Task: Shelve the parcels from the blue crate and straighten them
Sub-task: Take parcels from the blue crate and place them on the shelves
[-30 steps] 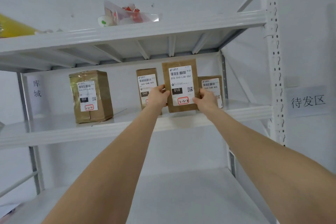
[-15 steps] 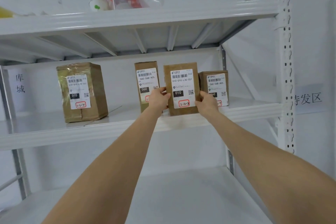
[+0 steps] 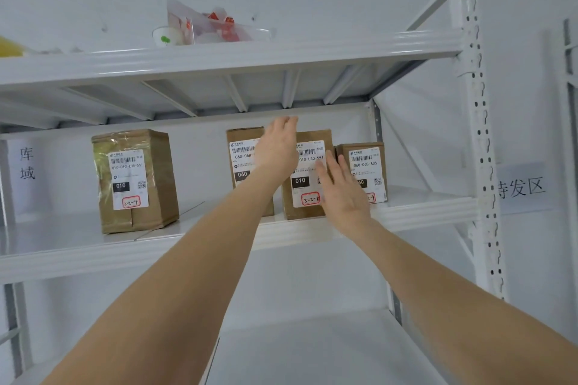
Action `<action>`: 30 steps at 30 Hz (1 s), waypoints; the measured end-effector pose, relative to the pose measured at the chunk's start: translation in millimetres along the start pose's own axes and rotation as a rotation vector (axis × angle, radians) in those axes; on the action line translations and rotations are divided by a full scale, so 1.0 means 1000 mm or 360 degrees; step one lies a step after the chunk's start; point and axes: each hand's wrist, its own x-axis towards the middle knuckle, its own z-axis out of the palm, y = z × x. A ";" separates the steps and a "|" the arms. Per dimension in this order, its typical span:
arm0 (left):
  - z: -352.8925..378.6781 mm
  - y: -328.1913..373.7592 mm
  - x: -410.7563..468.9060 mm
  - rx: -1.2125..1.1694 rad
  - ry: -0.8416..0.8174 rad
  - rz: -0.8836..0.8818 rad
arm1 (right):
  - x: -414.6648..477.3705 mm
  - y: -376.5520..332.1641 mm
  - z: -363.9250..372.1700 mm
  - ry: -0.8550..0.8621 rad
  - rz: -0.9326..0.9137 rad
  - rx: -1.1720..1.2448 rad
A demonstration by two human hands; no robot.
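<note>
Head view: on the middle shelf (image 3: 62,239) a taped parcel (image 3: 134,181) stands far left; the left hand (image 3: 276,148), fingers loose and holding nothing, hovers before the tall 060 parcel (image 3: 242,162); the right hand (image 3: 342,194), fingers straight, partly covers the 010 parcel (image 3: 300,181) beside a small parcel (image 3: 364,162)

Bright, even, diffuse lighting on white surfaces; soft shadow under the upper shelf (image 3: 231,56); motion blur on both hands; wide-angle bowing at the frame edges.
</note>
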 end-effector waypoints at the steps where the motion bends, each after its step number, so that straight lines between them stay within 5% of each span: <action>1: -0.001 0.004 0.003 0.0083 -0.0027 0.0061 | 0.000 0.000 0.004 -0.0016 -0.0061 0.0004; 6: 0.007 0.010 0.008 0.0272 -0.0245 0.0099 | 0.003 -0.001 0.013 -0.0142 0.0009 0.0217; 20: 0.020 0.005 0.019 0.0244 -0.0315 0.0094 | 0.008 -0.008 0.020 -0.0221 -0.0056 -0.0124; 30: 0.038 -0.001 0.030 0.0219 -0.0337 0.0091 | 0.020 -0.008 0.021 -0.0330 0.0001 0.0005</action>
